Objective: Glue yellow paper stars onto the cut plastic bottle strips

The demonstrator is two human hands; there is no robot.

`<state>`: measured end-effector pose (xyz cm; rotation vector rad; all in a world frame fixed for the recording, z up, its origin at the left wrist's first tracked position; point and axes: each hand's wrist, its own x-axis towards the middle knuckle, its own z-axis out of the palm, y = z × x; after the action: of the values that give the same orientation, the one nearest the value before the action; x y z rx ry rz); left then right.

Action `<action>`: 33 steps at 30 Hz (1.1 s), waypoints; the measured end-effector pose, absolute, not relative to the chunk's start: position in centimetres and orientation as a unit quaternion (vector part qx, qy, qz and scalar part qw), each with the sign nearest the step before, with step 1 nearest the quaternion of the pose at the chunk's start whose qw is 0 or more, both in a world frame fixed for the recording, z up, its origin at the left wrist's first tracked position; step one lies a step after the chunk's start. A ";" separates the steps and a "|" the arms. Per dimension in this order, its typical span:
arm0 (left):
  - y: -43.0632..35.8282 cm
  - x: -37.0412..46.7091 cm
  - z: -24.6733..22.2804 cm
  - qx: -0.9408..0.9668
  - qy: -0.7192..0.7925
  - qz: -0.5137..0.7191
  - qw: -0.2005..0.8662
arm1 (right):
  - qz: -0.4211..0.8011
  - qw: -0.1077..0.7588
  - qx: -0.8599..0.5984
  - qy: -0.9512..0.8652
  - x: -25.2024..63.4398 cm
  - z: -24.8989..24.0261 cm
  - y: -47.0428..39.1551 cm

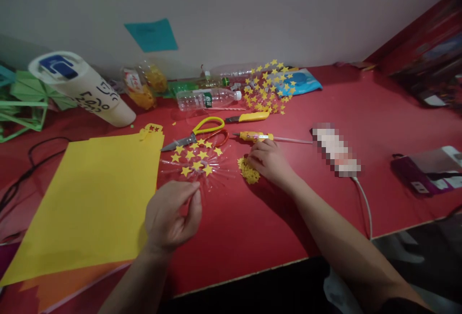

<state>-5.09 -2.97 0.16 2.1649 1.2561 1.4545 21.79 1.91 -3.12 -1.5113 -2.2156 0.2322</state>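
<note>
A clear plastic piece cut into thin strips (213, 164) fans out on the red table, with several yellow paper stars (197, 165) on its strips. My left hand (173, 213) is at its near edge, thumb and forefinger pinched together at a strip; the strip's end is hard to see. Beside it lies a small heap of tiny yellow stars (250, 172). My right hand (271, 162) rests at the heap's right side, fingers bent and close together with the tips on the stars. Whatever is between those fingertips is hidden.
Scissors (197, 133), a yellow cutter knife (249, 117) and a yellow-handled tool (254, 136) lie beyond my hands. Yellow paper (104, 203) covers the left. Behind stand a white tumbler (90, 88), a plastic bottle (212, 97) and another star-covered spray (269, 88). A blurred-out corded object (335, 150) lies right.
</note>
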 end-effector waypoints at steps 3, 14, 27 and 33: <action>-3.8 -3.6 1.9 0.805 0.356 0.470 0.059 | 0.096 0.242 -0.552 -0.792 21.8 -2.4 1.7; -4.4 -0.3 2.0 0.824 0.399 0.366 0.165 | 0.359 0.420 -0.489 -0.675 19.6 1.0 -0.8; -4.4 0.0 1.7 0.769 0.455 0.375 0.247 | 0.284 0.438 -0.360 -0.773 17.5 1.8 -3.1; -4.4 0.1 1.9 0.759 0.456 0.386 0.260 | 0.219 0.414 -0.357 -0.808 17.4 1.7 -3.3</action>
<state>0.10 -4.43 1.92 2.0564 1.2343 1.0450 17.45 -3.29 1.74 -0.8983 -2.0319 0.5497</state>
